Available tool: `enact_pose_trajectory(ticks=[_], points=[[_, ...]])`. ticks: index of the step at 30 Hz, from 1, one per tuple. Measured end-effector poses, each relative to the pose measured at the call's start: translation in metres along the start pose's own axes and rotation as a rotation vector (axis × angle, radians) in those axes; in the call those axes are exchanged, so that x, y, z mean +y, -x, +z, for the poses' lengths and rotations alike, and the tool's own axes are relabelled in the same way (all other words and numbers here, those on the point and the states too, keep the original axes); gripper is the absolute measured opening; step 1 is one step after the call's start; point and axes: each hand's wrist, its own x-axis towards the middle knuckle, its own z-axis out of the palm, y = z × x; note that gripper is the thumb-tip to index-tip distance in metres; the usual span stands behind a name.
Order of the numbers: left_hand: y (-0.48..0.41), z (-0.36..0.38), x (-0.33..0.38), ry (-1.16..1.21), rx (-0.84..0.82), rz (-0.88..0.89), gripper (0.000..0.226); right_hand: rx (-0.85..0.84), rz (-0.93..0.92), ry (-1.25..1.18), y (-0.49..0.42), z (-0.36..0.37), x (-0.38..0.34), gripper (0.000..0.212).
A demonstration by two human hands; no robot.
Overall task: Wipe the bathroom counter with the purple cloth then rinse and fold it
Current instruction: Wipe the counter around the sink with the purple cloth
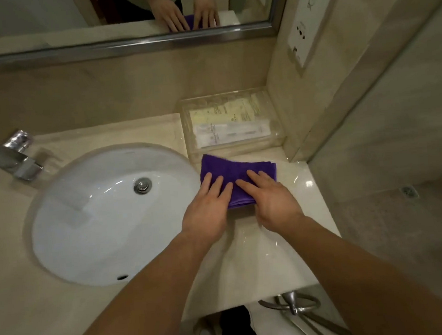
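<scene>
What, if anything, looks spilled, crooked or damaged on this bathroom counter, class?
Nothing damaged or crooked. Only a wet sheen on the counter, right of and in front of the folded purple cloth, which the left hand and right hand press flat; it looks like leftover water.

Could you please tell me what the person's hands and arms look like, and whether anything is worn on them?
Both are bare. The left hand and right hand have no gloves, and no rings show. The left forearm and right forearm are uncovered up to the picture's edge: no sleeve, watch or bracelet is visible.
</scene>
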Motion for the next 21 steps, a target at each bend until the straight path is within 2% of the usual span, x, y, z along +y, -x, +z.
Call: enact_pose_trajectory(ticks=[4, 9, 14, 19, 21], points=[[0.017, 0.03, -0.004, -0.041, -0.046, 0.022, 0.071, -0.102, 0.043, 0.017, 0.022, 0.024, -0.005, 0.077], [0.034, 0.041, -0.011, 0.012, -0.145, 0.024, 0.068, -0.092, 0.03, -0.019, 0.039, 0.028, -0.008, 0.072], [0.048, 0.04, -0.006, 0.028, -0.198, 0.025, 0.065, -0.151, 0.025, 0.025, 0.058, 0.03, -0.005, 0.064], [0.049, 0.032, 0.012, 0.005, -0.062, -0.024, 0.05, -0.197, -0.007, 0.078, 0.073, 0.025, -0.001, 0.063], [0.045, 0.031, 0.018, -0.002, 0.029, -0.056, 0.045, -0.132, -0.032, 0.077, 0.074, 0.023, 0.0, 0.063]])
